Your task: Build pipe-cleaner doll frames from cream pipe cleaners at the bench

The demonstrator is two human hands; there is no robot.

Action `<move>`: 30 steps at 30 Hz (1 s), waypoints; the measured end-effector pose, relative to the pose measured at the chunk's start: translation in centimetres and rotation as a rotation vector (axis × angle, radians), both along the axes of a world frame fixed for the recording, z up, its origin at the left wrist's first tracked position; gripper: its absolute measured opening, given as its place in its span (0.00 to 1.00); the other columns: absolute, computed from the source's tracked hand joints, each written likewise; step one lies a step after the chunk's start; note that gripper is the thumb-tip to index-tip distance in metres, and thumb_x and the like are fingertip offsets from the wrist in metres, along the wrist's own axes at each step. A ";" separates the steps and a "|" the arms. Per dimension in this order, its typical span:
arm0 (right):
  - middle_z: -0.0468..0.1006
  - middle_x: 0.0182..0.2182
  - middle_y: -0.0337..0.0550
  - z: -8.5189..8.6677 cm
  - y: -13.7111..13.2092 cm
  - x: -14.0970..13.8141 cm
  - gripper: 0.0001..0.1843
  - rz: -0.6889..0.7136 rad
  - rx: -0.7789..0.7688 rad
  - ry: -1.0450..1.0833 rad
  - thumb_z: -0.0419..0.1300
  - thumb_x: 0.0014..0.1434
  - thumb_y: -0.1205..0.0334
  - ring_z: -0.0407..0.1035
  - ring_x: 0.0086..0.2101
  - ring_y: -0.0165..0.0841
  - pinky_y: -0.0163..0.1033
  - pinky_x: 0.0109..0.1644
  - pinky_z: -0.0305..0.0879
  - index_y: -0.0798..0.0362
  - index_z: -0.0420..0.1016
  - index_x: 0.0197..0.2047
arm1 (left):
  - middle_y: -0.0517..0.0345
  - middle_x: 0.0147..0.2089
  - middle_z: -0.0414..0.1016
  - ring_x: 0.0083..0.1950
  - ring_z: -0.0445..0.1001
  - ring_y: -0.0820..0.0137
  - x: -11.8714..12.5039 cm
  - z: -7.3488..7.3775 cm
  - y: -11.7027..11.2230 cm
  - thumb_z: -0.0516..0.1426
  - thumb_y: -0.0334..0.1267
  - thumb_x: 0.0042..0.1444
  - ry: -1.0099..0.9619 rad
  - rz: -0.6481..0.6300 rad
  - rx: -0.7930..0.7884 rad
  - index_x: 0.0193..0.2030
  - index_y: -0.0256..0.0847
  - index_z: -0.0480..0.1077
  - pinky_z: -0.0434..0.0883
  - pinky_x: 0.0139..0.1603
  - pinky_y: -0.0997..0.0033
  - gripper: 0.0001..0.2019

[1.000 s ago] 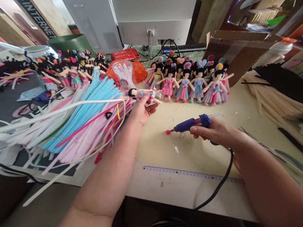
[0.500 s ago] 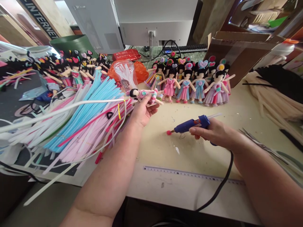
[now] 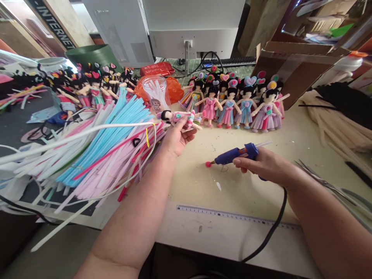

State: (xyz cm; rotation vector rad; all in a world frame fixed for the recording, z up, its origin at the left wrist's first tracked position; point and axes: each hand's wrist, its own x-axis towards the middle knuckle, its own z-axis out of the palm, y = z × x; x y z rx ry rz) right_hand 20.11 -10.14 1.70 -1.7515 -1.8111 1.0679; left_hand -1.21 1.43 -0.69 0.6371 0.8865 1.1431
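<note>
Between thumb and fingers, my left hand [image 3: 178, 137] holds a small fuzzy doll [image 3: 174, 116] with black hair and a pink outfit, lying on its side. My right hand [image 3: 257, 164] is wrapped round a blue hot glue gun [image 3: 236, 154], with a clear glue stick [image 3: 264, 143] poking out of its back. The gun's nozzle points left and meets a small red-pink fuzzy disc [image 3: 208, 164] on the tabletop. Its black cord [image 3: 269, 232] runs down past the table's front edge.
Finished dolls [image 3: 229, 101] stand in rows behind, and more dolls [image 3: 87, 83] crowd the back left. Bundles of pipe cleaners [image 3: 101, 143] cover the left side. A ruler [image 3: 221, 213] lies in front; scissors [image 3: 322, 179] and beige strips [image 3: 331, 120] are at right, a cardboard box [image 3: 299, 69] behind.
The whole view has shifted very slightly. Both hands keep their hold, and the glue gun's nozzle stays at the red-pink disc.
</note>
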 end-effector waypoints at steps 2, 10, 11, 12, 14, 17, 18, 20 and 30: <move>0.70 0.18 0.37 0.0 0.0 0.0 0.18 -0.005 0.005 -0.001 0.58 0.54 0.46 0.59 0.18 0.27 0.32 0.18 0.54 0.50 0.81 0.33 | 0.63 0.25 0.74 0.25 0.76 0.76 0.0 0.0 0.0 0.65 0.45 0.49 -0.004 -0.002 0.000 0.31 0.38 0.71 0.69 0.26 0.78 0.12; 0.70 0.18 0.36 -0.2 0.0 0.0 0.17 -0.017 0.010 -0.006 0.58 0.54 0.45 0.60 0.18 0.26 0.32 0.18 0.53 0.49 0.80 0.32 | 0.64 0.24 0.73 0.24 0.76 0.76 0.0 -0.3 0.1 0.65 0.46 0.49 -0.016 -0.011 0.014 0.33 0.39 0.71 0.69 0.26 0.79 0.13; 0.70 0.18 0.36 -0.2 0.0 0.1 0.17 -0.014 0.014 -0.006 0.58 0.54 0.45 0.60 0.18 0.26 0.32 0.18 0.53 0.49 0.80 0.33 | 0.64 0.24 0.73 0.25 0.76 0.76 -0.1 -0.3 0.1 0.65 0.47 0.49 -0.015 -0.012 0.017 0.34 0.39 0.71 0.69 0.26 0.79 0.14; 0.70 0.18 0.36 -0.2 0.0 0.1 0.17 -0.014 0.017 -0.006 0.58 0.54 0.45 0.60 0.18 0.26 0.32 0.18 0.53 0.49 0.80 0.33 | 0.64 0.24 0.74 0.25 0.76 0.75 -0.1 -0.3 0.2 0.65 0.47 0.48 -0.016 -0.014 0.019 0.34 0.39 0.71 0.69 0.26 0.79 0.14; 0.71 0.18 0.36 -0.3 0.0 0.1 0.17 -0.019 0.018 -0.008 0.58 0.54 0.45 0.60 0.18 0.27 0.32 0.18 0.53 0.50 0.79 0.31 | 0.64 0.25 0.74 0.25 0.76 0.75 -0.1 -0.4 0.2 0.65 0.47 0.48 -0.019 -0.018 0.022 0.35 0.40 0.71 0.69 0.26 0.79 0.15; 0.71 0.19 0.37 -0.2 0.0 0.1 0.18 -0.014 0.012 -0.009 0.58 0.54 0.45 0.62 0.20 0.28 0.32 0.19 0.55 0.50 0.79 0.31 | 0.64 0.25 0.74 0.25 0.76 0.76 -0.1 -0.3 0.1 0.65 0.48 0.47 -0.018 -0.022 0.016 0.34 0.40 0.71 0.69 0.25 0.80 0.15; 0.71 0.19 0.37 -0.2 0.0 0.1 0.18 -0.004 0.011 -0.008 0.58 0.54 0.45 0.63 0.21 0.29 0.32 0.19 0.56 0.49 0.80 0.32 | 0.64 0.24 0.73 0.24 0.76 0.76 -0.1 -0.3 0.1 0.65 0.48 0.47 -0.016 -0.022 0.013 0.33 0.39 0.71 0.69 0.24 0.80 0.15; 0.72 0.20 0.38 -0.1 0.0 0.1 0.18 0.019 0.015 -0.003 0.58 0.55 0.44 0.64 0.22 0.30 0.33 0.20 0.58 0.49 0.81 0.34 | 0.64 0.23 0.72 0.23 0.75 0.76 -0.1 -0.1 0.1 0.65 0.49 0.48 -0.010 -0.024 0.006 0.31 0.39 0.71 0.67 0.22 0.80 0.15; 0.73 0.20 0.38 -0.3 0.0 0.2 0.18 0.000 0.022 0.011 0.59 0.53 0.45 0.64 0.22 0.30 0.34 0.23 0.60 0.49 0.81 0.33 | 0.66 0.20 0.66 0.18 0.67 0.80 -0.2 0.6 -0.1 0.64 0.54 0.46 -0.027 -0.072 -0.012 0.27 0.40 0.68 0.60 0.17 0.80 0.19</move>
